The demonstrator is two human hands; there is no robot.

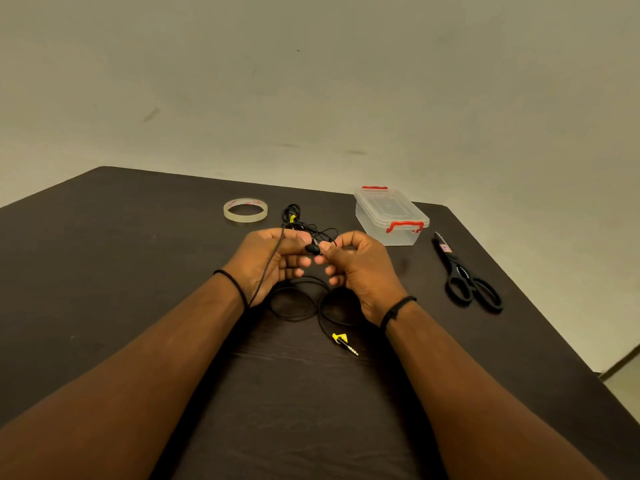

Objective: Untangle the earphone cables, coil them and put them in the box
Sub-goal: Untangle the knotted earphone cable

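Left hand (273,259): you grip the earphone cable (298,299).
Right hand (356,265): you pinch the earbud (312,249).
Box (391,216): lidded, on the desk (138,237).

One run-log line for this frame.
phase: untangling | left hand: grips cable | right hand: pinches earbud | jack: on table | box: lid on
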